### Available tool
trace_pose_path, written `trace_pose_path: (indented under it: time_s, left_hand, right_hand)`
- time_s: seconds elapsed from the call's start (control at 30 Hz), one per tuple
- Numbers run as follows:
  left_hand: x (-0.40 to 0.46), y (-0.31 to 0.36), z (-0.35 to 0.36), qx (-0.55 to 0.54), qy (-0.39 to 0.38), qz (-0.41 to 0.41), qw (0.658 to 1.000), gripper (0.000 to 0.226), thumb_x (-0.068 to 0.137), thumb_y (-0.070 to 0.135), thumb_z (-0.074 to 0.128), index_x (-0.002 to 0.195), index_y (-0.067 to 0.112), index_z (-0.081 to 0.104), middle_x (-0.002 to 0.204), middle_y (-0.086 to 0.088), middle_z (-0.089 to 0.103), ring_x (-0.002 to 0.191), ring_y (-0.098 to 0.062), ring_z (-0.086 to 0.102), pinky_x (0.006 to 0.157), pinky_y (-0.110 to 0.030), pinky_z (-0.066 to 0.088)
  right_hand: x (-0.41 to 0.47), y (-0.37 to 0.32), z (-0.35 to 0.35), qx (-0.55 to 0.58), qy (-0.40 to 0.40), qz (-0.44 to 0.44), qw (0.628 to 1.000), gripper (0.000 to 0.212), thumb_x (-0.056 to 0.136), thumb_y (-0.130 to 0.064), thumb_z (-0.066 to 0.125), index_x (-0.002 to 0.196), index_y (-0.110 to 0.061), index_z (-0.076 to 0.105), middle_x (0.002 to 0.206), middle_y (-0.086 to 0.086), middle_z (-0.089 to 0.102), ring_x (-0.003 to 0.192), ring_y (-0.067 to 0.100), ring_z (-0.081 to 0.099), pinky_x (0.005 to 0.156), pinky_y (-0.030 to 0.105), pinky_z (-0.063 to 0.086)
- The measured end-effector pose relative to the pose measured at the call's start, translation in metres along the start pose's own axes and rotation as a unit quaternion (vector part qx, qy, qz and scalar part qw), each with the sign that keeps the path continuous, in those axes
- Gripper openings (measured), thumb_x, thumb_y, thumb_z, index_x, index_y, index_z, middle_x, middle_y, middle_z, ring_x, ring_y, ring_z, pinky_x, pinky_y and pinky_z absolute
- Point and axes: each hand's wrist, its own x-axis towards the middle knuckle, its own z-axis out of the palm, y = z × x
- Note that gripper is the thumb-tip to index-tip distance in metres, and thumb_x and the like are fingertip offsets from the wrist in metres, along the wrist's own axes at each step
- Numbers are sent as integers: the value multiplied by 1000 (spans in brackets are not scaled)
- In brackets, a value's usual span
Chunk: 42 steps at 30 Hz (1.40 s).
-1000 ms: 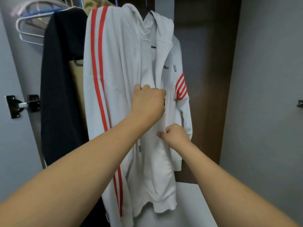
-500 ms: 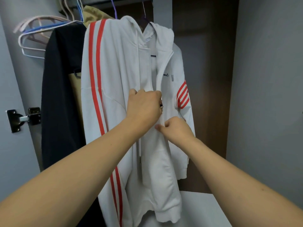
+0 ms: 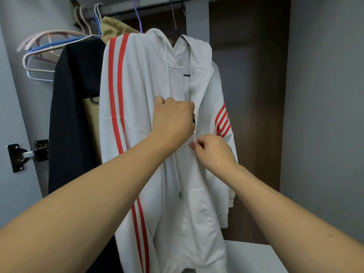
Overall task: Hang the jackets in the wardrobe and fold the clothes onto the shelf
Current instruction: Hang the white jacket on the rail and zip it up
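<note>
A white hooded jacket (image 3: 141, 91) with red stripes hangs on a dark hanger from the wardrobe rail (image 3: 149, 4). My left hand (image 3: 173, 117) grips the jacket's front at the zip, fingers curled, with a dark zip pull just visible at its edge. My right hand (image 3: 212, 150) pinches the zip seam just below and to the right. The zip is open above my hands, up to the hood. A black jacket (image 3: 74, 115) hangs to the left, beside the white one.
Several bare wire hangers (image 3: 49, 54) in pink, blue and white hang at the far left of the rail. A tan garment (image 3: 114, 28) sits behind the jackets. A door hinge (image 3: 27, 154) is on the left. A white surface (image 3: 254, 257) lies below right.
Both hands have moved up the jacket's front along the zip, my right hand closing in under my left. The view has tilted up, showing the rail.
</note>
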Motion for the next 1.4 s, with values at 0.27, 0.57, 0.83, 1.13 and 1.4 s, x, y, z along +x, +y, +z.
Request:
trace_pose_path:
  time_s: [0.27,0.57,0.83,1.13,1.4]
  left_hand:
    - [20,-5,5,-16,16,10,1000,10,92,21,51,86,20,60,79,-2,66,76,-26,43,74,-34,13]
    - [42,2,8,5,26,33,999,7,90,20,52,84,22,56,76,-1,63,74,-24,40,75,-35,13]
    - [52,-1,11,6,16,21,1000,13,92,22,50,92,20,63,78,-3,65,77,-25,40,80,-38,20]
    - [66,-3,10,25,41,8,999,10,88,17,52,78,20,51,62,1,43,75,-26,38,80,-38,18]
    - [84,-3,-2,57,37,39,997,16,83,14,54,71,19,47,66,-1,48,76,-26,37,89,-40,22]
  right_hand:
    - [20,2,-13,11,42,-26,999,32,93,-40,58,73,-15,61,75,-1,60,74,19,59,68,37,51]
    - [39,10,-12,41,39,-14,998,43,93,-49,57,69,-14,52,66,-1,51,64,19,53,63,39,51]
    - [54,9,-25,41,-65,16,997,55,91,-52,59,57,-15,36,53,0,37,53,19,39,55,34,33]
    - [55,11,-12,38,-29,-2,999,45,94,-40,55,58,-17,42,59,0,47,61,23,50,58,34,40]
    - [80,-10,-23,80,2,-4,997,48,97,-36,54,54,-19,41,53,-1,42,50,16,40,49,29,27]
